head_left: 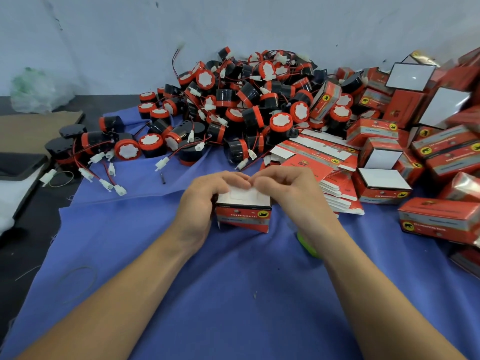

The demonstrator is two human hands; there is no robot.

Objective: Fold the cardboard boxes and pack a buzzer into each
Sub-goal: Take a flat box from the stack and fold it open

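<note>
Centre: box [242, 215] on cloth [233, 294]; buzzers [246, 105] heaped at 12 o'clock. Left hand [205, 196] and right hand [285, 188] grip its sides, fingers curled over the top flap [244, 198]. Uneven pressure could crease the flap.

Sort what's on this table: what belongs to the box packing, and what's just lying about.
Job: box, gripped by left hand and right hand; buzzers; flat boxes; folded boxes.
Lying about: plastic bag; rubber band; cardboard sheet; green object by the right forearm.
</note>
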